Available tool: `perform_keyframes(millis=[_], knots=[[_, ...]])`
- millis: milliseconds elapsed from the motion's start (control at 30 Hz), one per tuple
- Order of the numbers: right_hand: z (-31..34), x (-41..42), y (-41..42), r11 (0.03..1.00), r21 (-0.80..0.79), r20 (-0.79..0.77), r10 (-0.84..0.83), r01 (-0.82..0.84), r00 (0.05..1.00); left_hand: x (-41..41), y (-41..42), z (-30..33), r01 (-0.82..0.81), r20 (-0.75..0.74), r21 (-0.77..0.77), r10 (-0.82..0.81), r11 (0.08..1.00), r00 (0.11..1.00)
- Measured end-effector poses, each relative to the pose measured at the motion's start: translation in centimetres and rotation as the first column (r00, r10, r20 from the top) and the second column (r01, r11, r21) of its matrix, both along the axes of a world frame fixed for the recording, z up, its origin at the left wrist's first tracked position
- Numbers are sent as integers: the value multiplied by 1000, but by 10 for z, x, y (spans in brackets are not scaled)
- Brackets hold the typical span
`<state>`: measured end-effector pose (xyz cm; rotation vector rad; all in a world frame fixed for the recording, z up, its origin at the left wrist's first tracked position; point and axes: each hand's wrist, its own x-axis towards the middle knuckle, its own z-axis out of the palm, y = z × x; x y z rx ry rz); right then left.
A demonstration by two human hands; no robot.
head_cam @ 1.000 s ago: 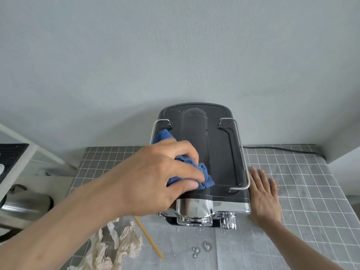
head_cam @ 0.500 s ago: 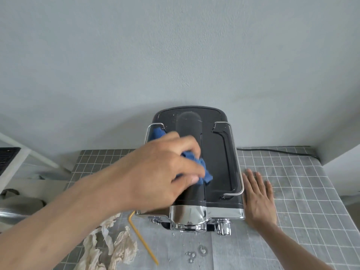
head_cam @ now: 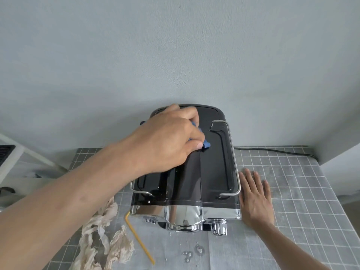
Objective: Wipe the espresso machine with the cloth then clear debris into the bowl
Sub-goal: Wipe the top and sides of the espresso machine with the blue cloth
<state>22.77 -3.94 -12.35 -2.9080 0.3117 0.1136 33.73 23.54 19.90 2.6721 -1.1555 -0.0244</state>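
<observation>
Since the earlier frames the left hand [head_cam: 167, 139] had slid the crumpled blue cloth [head_cam: 70, 147] from the near left part of the lid toward the far end of the black-topped, chrome-fronted espresso machine [head_cam: 196, 178], and the view had shifted closer. The hand's fingers were curled tight over the cloth, pressing it onto the black top, so that only small blue edges showed at the thumb and knuckles. The right hand [head_cam: 257, 199] lay flat on the grey grid-patterned mat [head_cam: 292, 191], fingers straight and close together, holding nothing, its edge just beside the machine's right side.

The machine stood against the pale grey wall [head_cam: 175, 55], with a thin chrome rail [head_cam: 233, 162] round its top. On the mat near its left front lay a heap of crumpled beige paper scraps [head_cam: 105, 244] and a bent yellow straw [head_cam: 139, 242]. A few water droplets [head_cam: 191, 252] sat on the mat near the machine's front. A black power cable [head_cam: 272, 151] ran along the far right of the mat.
</observation>
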Motion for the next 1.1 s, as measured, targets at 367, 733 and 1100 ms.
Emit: perform_keyframes(millis=[367,733,1100], knots=[[-4,-1,-2,1000,15,12,15,-16,1000,-52,52,23,132,-263,18,-123,991,957],[16,-6,7,997,77,81,8,-14,997,-33,58,1,-156,71,74,151,985,986],[12,-6,7,996,91,126,8,-20,992,-69,86,14,97,-145,106,-81,990,986]])
